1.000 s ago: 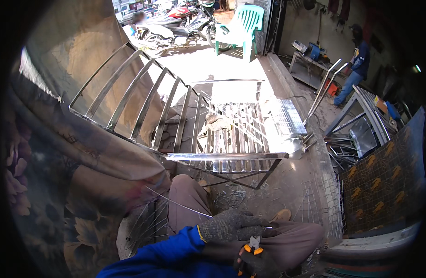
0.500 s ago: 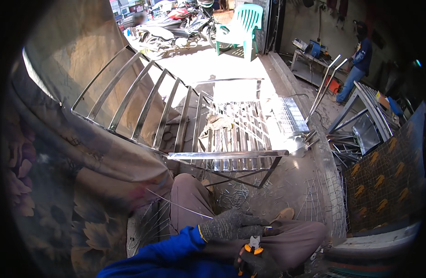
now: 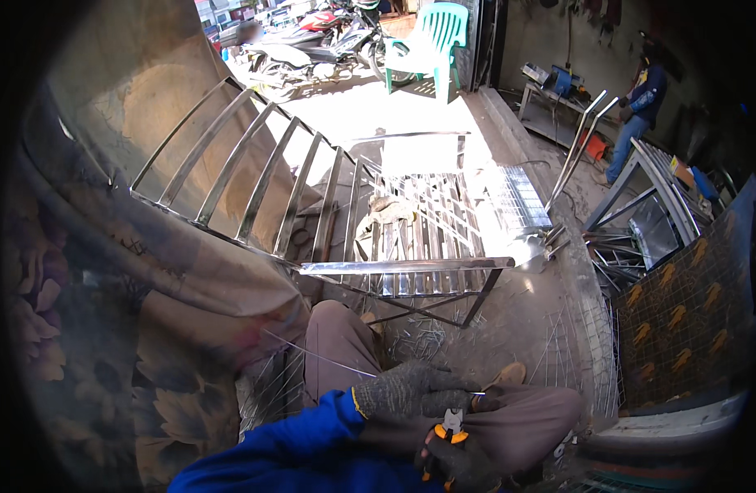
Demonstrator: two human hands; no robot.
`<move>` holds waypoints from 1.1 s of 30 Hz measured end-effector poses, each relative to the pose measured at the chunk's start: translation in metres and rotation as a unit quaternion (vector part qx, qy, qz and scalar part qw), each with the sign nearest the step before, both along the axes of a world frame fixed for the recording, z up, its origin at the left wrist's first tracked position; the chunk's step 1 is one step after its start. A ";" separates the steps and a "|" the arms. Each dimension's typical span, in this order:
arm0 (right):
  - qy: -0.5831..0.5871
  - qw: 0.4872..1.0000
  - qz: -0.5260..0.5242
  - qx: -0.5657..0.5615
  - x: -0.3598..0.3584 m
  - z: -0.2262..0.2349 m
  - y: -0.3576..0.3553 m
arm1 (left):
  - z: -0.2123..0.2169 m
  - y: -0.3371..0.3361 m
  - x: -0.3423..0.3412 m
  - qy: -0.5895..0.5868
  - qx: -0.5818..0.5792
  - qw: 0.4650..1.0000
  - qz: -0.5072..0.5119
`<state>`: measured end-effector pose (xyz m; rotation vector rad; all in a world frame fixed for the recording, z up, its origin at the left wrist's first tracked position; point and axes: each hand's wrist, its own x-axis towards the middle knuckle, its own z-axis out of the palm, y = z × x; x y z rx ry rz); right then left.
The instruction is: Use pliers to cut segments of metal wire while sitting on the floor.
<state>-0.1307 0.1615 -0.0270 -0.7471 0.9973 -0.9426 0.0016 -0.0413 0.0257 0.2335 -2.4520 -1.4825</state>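
Observation:
My left hand (image 3: 411,389), in a grey knit glove, closes around a thin metal rod (image 3: 333,362) above my lap. The rod runs back to the left past my knee, and its short tip shows beyond the fingers on the right. Just below that tip, my right hand (image 3: 468,462), in a dark glove, grips cutting pliers (image 3: 453,421) with orange and black handles. The plier jaws point up and stand apart from the rod tip. Part of my right hand is in shadow.
Ahead stands a metal-slat bench (image 3: 407,266) with a cloth (image 3: 388,210) and thin rods on it. Short cut pieces (image 3: 419,338) litter the floor. Right are wire mesh (image 3: 518,201) and a metal frame (image 3: 661,193); a person (image 3: 643,103) stands beyond. Outside: a green chair (image 3: 435,41), motorcycles (image 3: 312,53).
The pliers in my right hand have risen slightly toward the rod tip. My left hand stays on the rod almost unmoved. The whole view has shifted a little.

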 end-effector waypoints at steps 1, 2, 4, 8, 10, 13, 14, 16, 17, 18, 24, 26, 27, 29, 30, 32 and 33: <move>0.015 0.998 0.039 -0.047 -0.002 -0.006 0.000 | 0.001 -0.001 0.000 -0.002 0.033 0.999 -0.008; 0.031 0.992 0.078 -0.094 -0.005 -0.009 -0.001 | 0.002 -0.001 0.000 -0.013 0.048 0.999 -0.013; 0.028 0.998 0.057 -0.025 -0.012 -0.006 0.004 | 0.003 -0.002 0.000 -0.024 0.063 0.998 -0.018; 0.116 0.988 0.070 -0.073 -0.014 0.015 0.003 | 0.001 -0.004 -0.001 -0.037 0.016 0.999 -0.025; 0.095 0.993 0.065 -0.022 -0.013 0.023 0.000 | -0.002 -0.006 -0.002 -0.026 -0.010 0.999 -0.029; 0.080 0.995 0.053 0.009 -0.015 0.030 -0.002 | -0.006 -0.007 -0.003 0.004 -0.032 0.999 -0.041; 0.088 0.995 0.045 -0.010 -0.016 0.031 -0.003 | -0.007 -0.007 -0.004 0.002 -0.019 0.999 -0.037; 0.055 0.997 0.029 0.035 -0.016 0.031 -0.004 | -0.006 -0.006 -0.004 -0.001 -0.006 0.999 -0.034; 0.022 0.996 0.012 0.080 -0.015 0.031 -0.004 | -0.006 -0.005 -0.005 -0.025 0.024 0.999 -0.027; 0.022 0.996 0.012 0.080 -0.014 0.032 -0.005 | -0.005 -0.004 -0.005 -0.047 0.040 0.998 -0.016; -0.027 0.988 -0.019 0.150 -0.013 0.027 -0.007 | -0.004 -0.003 -0.007 -0.041 0.041 0.998 -0.014; -0.024 0.989 -0.004 0.147 -0.017 0.021 -0.003 | -0.004 -0.004 -0.008 -0.038 0.026 0.999 -0.014; -0.024 0.989 -0.004 0.147 -0.018 0.016 -0.001 | -0.004 -0.004 -0.009 -0.046 0.004 0.999 -0.011; -0.006 0.993 0.037 0.116 -0.017 0.006 0.002 | -0.002 -0.004 -0.009 -0.034 0.017 0.999 -0.012; -0.006 0.993 0.036 0.117 -0.014 0.002 0.003 | 0.000 -0.004 -0.010 -0.048 0.023 0.999 -0.009; -0.065 0.990 -0.044 0.120 -0.008 -0.002 0.001 | 0.003 -0.004 -0.010 -0.054 0.060 0.997 -0.014; -0.066 0.990 -0.046 0.117 -0.006 0.000 -0.001 | 0.004 -0.005 -0.010 -0.057 0.074 0.996 -0.015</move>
